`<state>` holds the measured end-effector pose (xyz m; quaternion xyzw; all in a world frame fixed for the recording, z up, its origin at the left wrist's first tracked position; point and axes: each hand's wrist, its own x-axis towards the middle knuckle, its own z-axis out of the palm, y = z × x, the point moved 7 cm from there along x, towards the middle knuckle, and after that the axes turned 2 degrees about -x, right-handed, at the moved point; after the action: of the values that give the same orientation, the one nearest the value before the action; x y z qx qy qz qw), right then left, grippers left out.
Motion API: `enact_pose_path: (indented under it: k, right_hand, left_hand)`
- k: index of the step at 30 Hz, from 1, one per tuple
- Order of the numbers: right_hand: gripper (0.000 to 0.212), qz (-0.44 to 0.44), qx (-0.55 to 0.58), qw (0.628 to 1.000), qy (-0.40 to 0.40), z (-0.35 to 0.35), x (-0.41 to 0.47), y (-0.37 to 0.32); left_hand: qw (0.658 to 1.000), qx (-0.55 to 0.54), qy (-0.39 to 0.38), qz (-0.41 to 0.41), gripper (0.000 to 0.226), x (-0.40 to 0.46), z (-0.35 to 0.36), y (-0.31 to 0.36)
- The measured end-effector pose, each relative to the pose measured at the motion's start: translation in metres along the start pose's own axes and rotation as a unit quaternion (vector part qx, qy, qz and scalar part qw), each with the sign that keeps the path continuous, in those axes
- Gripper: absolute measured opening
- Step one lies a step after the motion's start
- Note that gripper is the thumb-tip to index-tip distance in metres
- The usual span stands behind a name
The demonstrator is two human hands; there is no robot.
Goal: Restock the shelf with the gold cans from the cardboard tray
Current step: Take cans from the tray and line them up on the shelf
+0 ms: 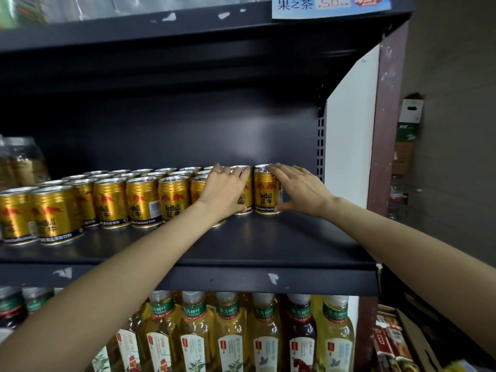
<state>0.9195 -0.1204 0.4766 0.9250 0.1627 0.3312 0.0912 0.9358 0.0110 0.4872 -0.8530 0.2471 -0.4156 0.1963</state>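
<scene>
Several gold cans [142, 200] stand in rows on the dark shelf [241, 248], running from the left edge to near the right upright. My left hand [224, 190] lies over a can in the front row, fingers across its top and thumb at its base. My right hand [298, 187] wraps the rightmost front gold can [264, 193], fingertips on its rim, thumb pressed at its bottom edge. More cans stand behind both. No cardboard tray is visible.
The shelf's front strip in front of the cans is bare. A white side panel [349, 135] closes the shelf on the right. Tea bottles [230, 334] fill the shelf below. Boxes [391, 342] sit at lower right. A price tag [330, 5] hangs above.
</scene>
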Motion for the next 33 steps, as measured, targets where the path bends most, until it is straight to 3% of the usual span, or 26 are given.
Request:
enact_pose_path:
  k: [4, 8, 11, 15, 18, 20, 23, 27, 30, 33]
  right_hand:
    - [0.093, -0.001, 0.022, 1.000, 0.014, -0.023, -0.011, -0.004]
    - [0.075, 0.007, 0.060, 0.996, 0.067, -0.071, -0.039, -0.027]
    - [0.053, 0.014, 0.088, 0.984, 0.155, -0.103, -0.073, -0.056]
    - [0.027, 0.024, 0.131, 0.941, 0.311, -0.126, -0.135, -0.112]
    - [0.018, 0.037, 0.183, 0.922, 0.340, -0.113, -0.185, -0.164]
    - [0.017, 0.046, 0.223, 0.926, 0.300, -0.091, -0.214, -0.200]
    - [0.017, 0.068, 0.274, 0.945, 0.163, -0.039, -0.250, -0.257]
    - [0.018, 0.103, 0.285, 0.953, -0.016, 0.038, -0.287, -0.329]
    - [0.016, 0.102, 0.253, 0.957, -0.097, 0.085, -0.309, -0.387]
    - [0.025, 0.112, 0.252, 0.943, -0.184, 0.136, -0.330, -0.442]
  left_hand:
    - [0.998, -0.065, 0.009, -0.001, 0.087, -0.007, -0.019, -0.003]
    - [0.965, -0.214, 0.145, -0.034, 0.052, -0.047, -0.081, -0.013]
    - [0.928, -0.310, 0.194, -0.069, 0.032, -0.101, -0.112, -0.018]
    - [0.889, -0.335, 0.306, -0.059, 0.019, -0.192, -0.133, -0.007]
    - [0.871, -0.372, 0.311, -0.076, 0.018, -0.265, -0.117, 0.007]
    - [0.869, -0.415, 0.250, -0.100, 0.018, -0.313, -0.092, 0.013]
    - [0.870, -0.458, 0.046, -0.179, 0.018, -0.394, -0.030, 0.015]
    - [0.870, -0.372, -0.202, -0.253, 0.020, -0.514, 0.043, 0.015]
    - [0.846, -0.349, -0.320, -0.245, 0.024, -0.587, 0.078, 0.018]
    - [0.820, -0.371, -0.397, -0.180, 0.039, -0.637, 0.112, 0.024]
